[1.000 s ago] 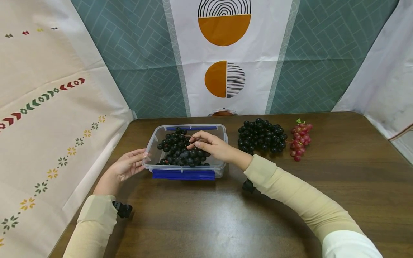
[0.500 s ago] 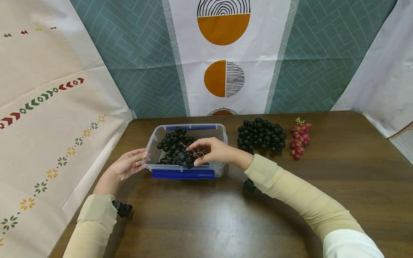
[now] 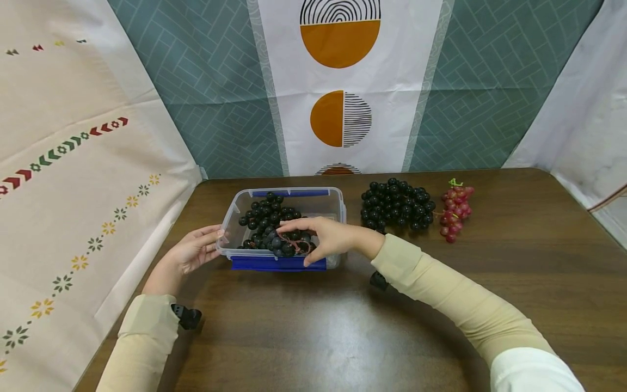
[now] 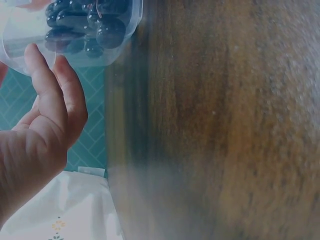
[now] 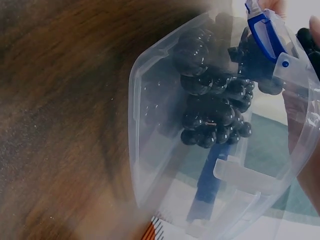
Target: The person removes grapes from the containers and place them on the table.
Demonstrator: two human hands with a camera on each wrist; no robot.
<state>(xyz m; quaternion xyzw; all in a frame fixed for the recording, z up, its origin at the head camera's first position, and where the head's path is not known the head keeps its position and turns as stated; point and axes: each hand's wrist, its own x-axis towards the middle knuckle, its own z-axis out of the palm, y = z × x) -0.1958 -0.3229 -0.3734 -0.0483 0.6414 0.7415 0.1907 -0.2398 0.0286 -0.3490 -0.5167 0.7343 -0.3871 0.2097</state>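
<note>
1. The right hand (image 3: 329, 238) arches over the near right part of the container, thumb and fingers wide apart; the thumb reaches down by the near rim. A reddish stem (image 3: 296, 242) lies between them; whether they touch it, I cannot tell.
2. The left hand (image 3: 193, 251) has its fingers extended, only slightly bent, their tips against the container's left end.
3. Dark grapes (image 3: 266, 219) lie in the clear plastic container (image 3: 319, 203), heaped toward its left and near sides; the far right part of its floor is bare.
4. A blue clip (image 3: 264, 264) runs along the container's near side.
5. The container sits on the far left part of the brown wooden table (image 3: 333, 337).
6. Right of it, near the far edge, rests another dark bunch (image 3: 398, 207), with red grapes (image 3: 455, 213) just beside, to its right.
7. Beyond the table hangs a teal patterned cloth (image 3: 215, 81).
</note>
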